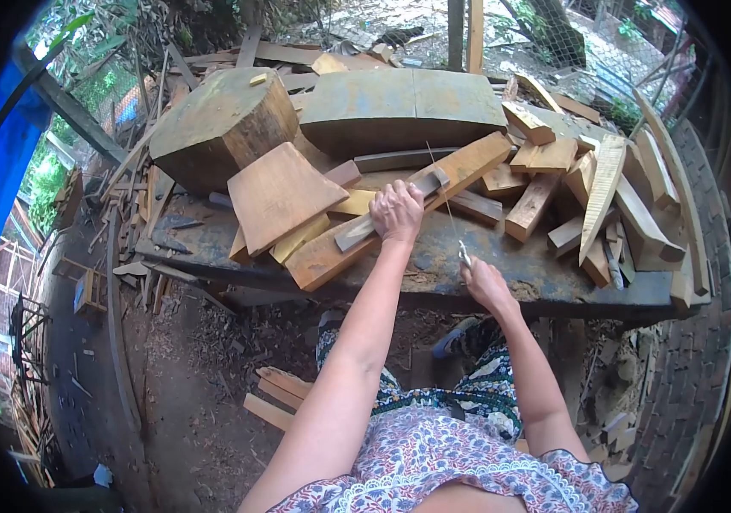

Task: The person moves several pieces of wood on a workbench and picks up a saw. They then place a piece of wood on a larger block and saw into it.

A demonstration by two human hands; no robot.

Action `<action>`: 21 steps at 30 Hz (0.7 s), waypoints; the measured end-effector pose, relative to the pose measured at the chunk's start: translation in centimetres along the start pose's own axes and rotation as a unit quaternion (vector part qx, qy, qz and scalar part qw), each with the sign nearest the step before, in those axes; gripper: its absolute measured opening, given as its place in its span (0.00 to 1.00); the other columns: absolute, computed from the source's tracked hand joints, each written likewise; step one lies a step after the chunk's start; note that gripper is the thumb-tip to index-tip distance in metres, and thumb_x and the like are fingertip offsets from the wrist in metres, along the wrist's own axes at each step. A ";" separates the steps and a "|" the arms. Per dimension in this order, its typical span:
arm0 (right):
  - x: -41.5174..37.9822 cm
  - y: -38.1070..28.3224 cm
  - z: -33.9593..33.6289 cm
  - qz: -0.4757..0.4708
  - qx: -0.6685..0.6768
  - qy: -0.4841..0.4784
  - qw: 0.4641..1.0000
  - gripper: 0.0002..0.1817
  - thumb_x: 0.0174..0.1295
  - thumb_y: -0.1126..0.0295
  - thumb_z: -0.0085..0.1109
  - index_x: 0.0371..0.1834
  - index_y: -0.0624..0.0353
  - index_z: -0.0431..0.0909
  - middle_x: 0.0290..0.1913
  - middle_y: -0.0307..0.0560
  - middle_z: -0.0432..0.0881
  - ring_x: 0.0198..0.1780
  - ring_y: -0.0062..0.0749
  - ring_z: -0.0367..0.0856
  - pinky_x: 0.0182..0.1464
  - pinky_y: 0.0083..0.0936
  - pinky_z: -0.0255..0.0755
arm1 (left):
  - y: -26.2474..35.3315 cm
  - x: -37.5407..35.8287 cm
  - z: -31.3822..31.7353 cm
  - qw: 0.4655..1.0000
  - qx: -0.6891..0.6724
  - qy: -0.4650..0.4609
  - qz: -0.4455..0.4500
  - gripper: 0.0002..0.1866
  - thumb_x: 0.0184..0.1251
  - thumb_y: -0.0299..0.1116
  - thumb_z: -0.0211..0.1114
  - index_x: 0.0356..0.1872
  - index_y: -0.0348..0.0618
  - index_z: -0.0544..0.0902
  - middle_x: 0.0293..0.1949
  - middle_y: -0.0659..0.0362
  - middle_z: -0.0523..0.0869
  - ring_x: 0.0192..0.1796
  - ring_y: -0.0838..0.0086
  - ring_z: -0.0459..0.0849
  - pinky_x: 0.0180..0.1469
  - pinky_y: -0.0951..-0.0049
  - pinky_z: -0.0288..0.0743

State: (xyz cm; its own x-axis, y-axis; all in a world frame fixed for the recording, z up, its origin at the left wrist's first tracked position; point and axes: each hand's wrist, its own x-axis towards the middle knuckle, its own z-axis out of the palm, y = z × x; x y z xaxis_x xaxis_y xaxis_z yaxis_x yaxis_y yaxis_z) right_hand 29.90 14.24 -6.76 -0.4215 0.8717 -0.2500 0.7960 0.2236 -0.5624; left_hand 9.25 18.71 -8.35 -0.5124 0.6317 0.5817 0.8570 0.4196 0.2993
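Cluttered outdoor workbench (515,263) | left hand (397,212) clamped wood strip (355,233) on diagonal beam (478,162) | right hand (487,284) gripped saw (464,255) near strip's far end | strip slipping risked saw jumping toward left hand

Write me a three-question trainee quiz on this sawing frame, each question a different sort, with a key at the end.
1. What does the right hand hold?
2. True or false: the left hand is on a wooden strip that lies along a longer beam.
3. Where in the picture is the flared flat board, seen from the left hand?
A. To its right
B. To its left
C. Directly below it

Key:
1. A thin-bladed saw, by its handle.
2. True.
3. B.
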 end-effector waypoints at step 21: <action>2.2 0.0 0.2 -0.022 0.024 0.016 0.999 0.17 0.67 0.60 0.43 0.42 0.64 0.76 0.40 0.71 0.79 0.49 0.65 0.76 0.50 0.53 0.68 | 0.0 0.2 -0.3 1.000 -0.008 0.011 0.002 0.14 0.64 0.42 0.51 0.27 0.45 0.79 0.30 0.52 0.84 0.36 0.59 0.83 0.40 0.57 0.74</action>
State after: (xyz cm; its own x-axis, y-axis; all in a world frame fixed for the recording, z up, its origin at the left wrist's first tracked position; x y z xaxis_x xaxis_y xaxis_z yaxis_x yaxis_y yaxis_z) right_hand 28.91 16.09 -7.44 -0.4415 0.8750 -0.1986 0.7542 0.2420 -0.6103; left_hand 9.19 18.65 -7.98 -0.5083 0.6181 0.5997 0.8596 0.4062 0.3099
